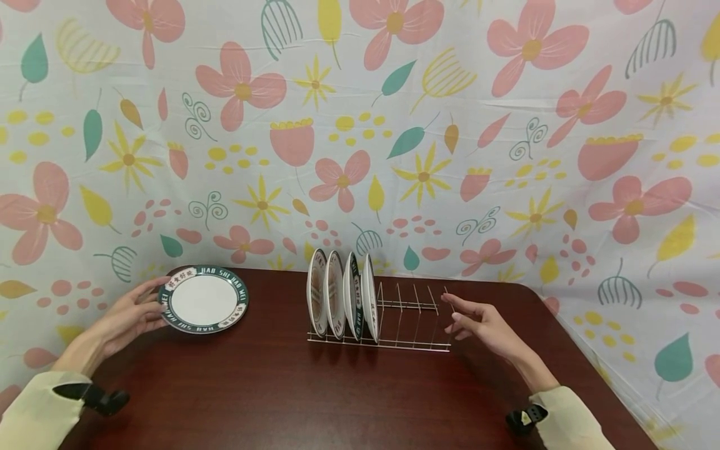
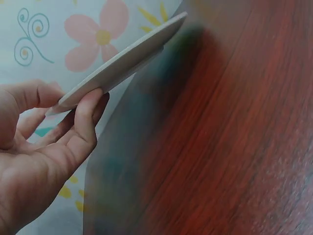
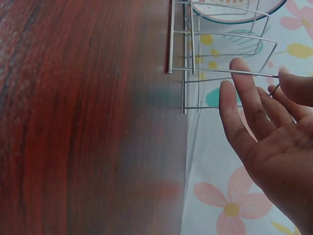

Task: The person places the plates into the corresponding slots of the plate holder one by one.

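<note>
My left hand (image 1: 132, 315) pinches the left rim of a round plate (image 1: 205, 300) with a white centre and a dark green patterned border. In the left wrist view that plate (image 2: 122, 61) appears edge-on and tilted, with thumb and fingers on opposite faces. A silver wire dish rack (image 1: 413, 347) stands mid-table, several plates (image 1: 334, 294) upright side by side in its left part. At the rack's right end, my right hand (image 1: 484, 322) holds the end wire; in the right wrist view the thumb meets the wire's tip, and other fingers of this hand (image 3: 274, 132) extend past it.
The dark red-brown wooden table (image 1: 270, 394) lies under everything. Behind it hangs a white cloth (image 1: 360, 137) printed with flowers and leaves. The rack's right part shows bare wire dividers. Dark straps (image 1: 92, 397) sit at both wrists, over pale sleeves.
</note>
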Demonstrator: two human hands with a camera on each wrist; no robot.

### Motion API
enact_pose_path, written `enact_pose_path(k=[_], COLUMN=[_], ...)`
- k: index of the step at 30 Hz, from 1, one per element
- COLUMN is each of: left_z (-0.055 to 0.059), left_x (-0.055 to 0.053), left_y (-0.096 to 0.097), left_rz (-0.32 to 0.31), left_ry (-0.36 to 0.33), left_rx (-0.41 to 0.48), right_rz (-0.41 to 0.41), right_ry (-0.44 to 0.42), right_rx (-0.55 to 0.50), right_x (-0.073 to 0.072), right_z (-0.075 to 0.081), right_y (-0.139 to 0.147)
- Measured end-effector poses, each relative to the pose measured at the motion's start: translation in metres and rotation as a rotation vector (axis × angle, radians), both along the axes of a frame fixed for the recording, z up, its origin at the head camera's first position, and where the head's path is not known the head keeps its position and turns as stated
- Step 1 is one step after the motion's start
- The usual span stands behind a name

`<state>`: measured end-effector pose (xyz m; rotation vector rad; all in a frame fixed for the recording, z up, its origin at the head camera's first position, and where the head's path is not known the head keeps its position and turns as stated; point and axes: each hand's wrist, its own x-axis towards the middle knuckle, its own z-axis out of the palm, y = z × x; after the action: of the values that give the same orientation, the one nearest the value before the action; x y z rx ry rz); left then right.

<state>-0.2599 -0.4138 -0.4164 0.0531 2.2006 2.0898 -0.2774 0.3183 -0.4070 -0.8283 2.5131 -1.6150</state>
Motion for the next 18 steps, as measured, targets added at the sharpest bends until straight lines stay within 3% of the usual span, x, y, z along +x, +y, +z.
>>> enact_pose_path(k=[4, 11, 18], left_z=[0.004, 0.007, 0.008], left_x=[0.005, 0.014, 0.022], left_y=[0.006, 0.018, 0.028], left_rz=[-0.027, -0.096, -0.108], left_ry=[0.049, 0.132, 0.154], left_rx=[0.064, 0.276, 0.281], right_rz=[-0.001, -0.017, 0.001], right_ry=[0.000, 0.005, 0.015], right_rx=[-0.003, -0.012, -0.012], right_x=[0.000, 0.001, 0.003], right_z=[0.000, 0.000, 0.002], right_y=[0.000, 0.000, -0.001])
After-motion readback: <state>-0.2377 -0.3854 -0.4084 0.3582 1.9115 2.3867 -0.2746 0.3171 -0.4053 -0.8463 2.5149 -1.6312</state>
